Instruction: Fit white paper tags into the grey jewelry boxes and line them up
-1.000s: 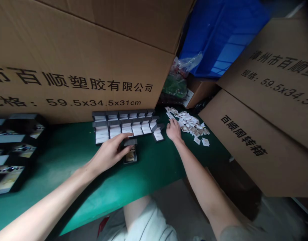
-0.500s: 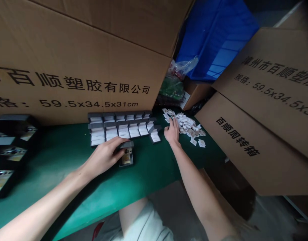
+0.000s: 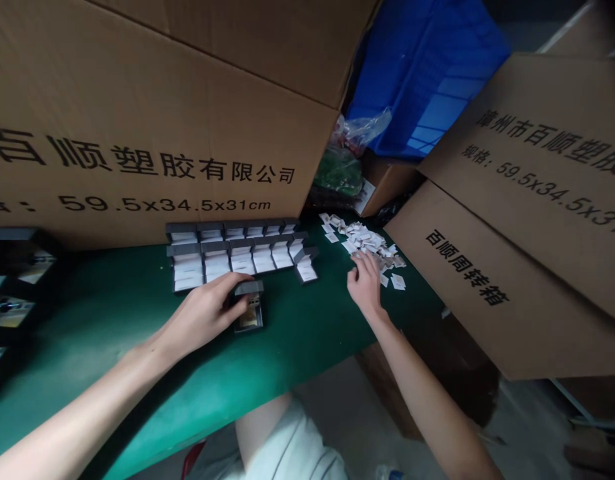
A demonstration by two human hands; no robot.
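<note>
My left hand [image 3: 207,308] is closed on a small black hinged box [image 3: 249,308], thumb at its side and fingers over the raised lid. The box stands on the green table and shows a yellowish inside. My right hand [image 3: 365,281] is at the near edge of a pile of small white cards [image 3: 363,239], its fingers partly bent and apart from the thumb. Whether its fingertips touch a card is hard to make out. Past my left hand stand two rows of similar black boxes [image 3: 241,259] with white inserts. One more box [image 3: 306,267] stands at their right end.
A large cardboard carton [image 3: 162,113] stands behind the rows, and carton flaps [image 3: 487,267] rise at the right. At the back are a blue crate [image 3: 422,73] and plastic bags [image 3: 342,170]. More open black boxes [image 3: 17,287] stand on the green table [image 3: 112,293] at far left.
My right hand has moved right and nearer to me, from the pile's left side to its near edge. My left hand stays on the box. The view has shifted slightly.
</note>
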